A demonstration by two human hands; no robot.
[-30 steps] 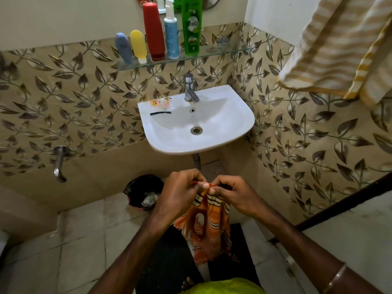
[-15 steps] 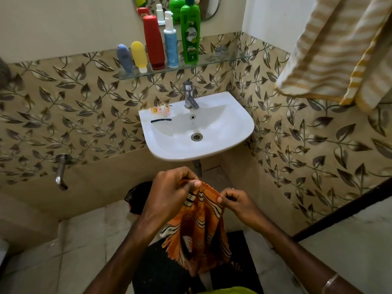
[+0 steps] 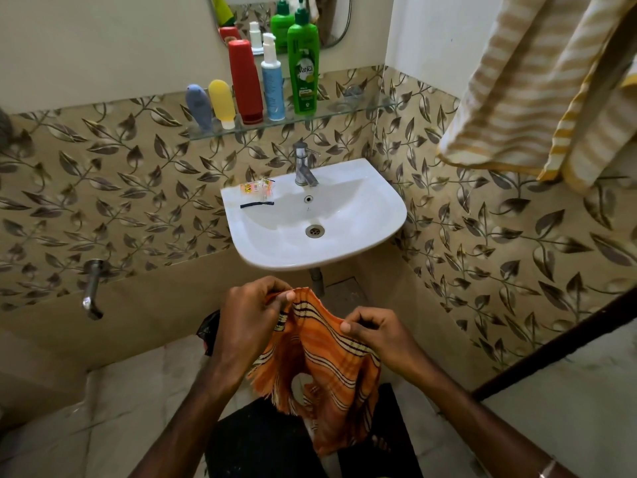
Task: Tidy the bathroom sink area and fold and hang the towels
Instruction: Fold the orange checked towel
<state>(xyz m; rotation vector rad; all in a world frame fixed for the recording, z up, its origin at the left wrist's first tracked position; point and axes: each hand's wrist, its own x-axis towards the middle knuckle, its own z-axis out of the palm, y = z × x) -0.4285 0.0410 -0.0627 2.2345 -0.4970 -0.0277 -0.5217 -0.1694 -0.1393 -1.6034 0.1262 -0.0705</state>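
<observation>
- Holding an orange striped towel (image 3: 320,367) low in the centre of the frame, below the sink (image 3: 344,250), the person has it by its top edge with both hands while the rest hangs down over a dark floor mat (image 3: 262,443).
- Against one second ago, the hands have moved apart: then they met at one point of the hem, now the left hand (image 3: 248,315) pinches the upper corner with curled fingers and the right hand (image 3: 372,332), lower and further right, pinches the edge between thumb and forefinger, so the cloth is spread wider.
- The view has also tilted upward since then: the sink sits lower in the frame and the mirror (image 3: 275,19) at the top centre shows more.
- The one readable word is "Vatika", on the green bottle (image 3: 303,70); the smaller print under it is too small to read.
- Five bottles stand on the glass shelf (image 3: 362,106): a blue-grey tube (image 3: 199,106), a yellow tube (image 3: 222,102), a red bottle (image 3: 244,81), a white and blue pump bottle (image 3: 272,84) and the green one.
- One striped beige towel (image 3: 537,84) hangs in the upper right of the frame.
- On the sink's left rim lie a small clear wrapper (image 3: 256,188) and one dark thin strip (image 3: 256,204); one tap (image 3: 303,167) stands at the back.
</observation>
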